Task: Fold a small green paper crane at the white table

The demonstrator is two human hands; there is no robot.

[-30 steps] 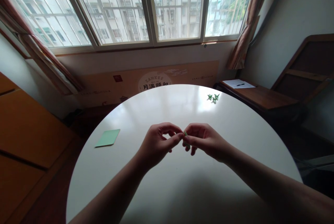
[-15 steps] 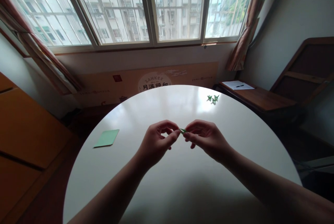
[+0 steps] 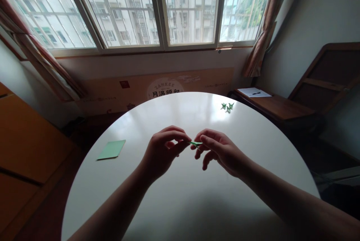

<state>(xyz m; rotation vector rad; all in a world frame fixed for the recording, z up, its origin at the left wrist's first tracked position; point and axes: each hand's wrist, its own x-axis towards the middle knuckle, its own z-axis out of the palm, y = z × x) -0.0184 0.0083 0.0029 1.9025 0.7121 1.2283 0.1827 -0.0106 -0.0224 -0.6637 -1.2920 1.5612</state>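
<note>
green folded paper (image 3: 196, 144), long axis sideways; left hand (image 3: 164, 149), right hand (image 3: 222, 149) pinching it

Both forearms (image 3: 120, 196) angled inward, left hand (image 3: 164, 149) pinching, right hand (image 3: 218, 151) pinching, lower fingers (image 3: 207, 159) loosely curled

A person's bare left hand (image 3: 163, 149) and bare right hand (image 3: 218, 146), slim-fingered where they flank the grip, join narrow wrists (image 3: 241, 166) just behind it and, as seen from my spot in the room, uncovered forearms (image 3: 120, 198) that broaden steadily the farther they run from it.
</note>
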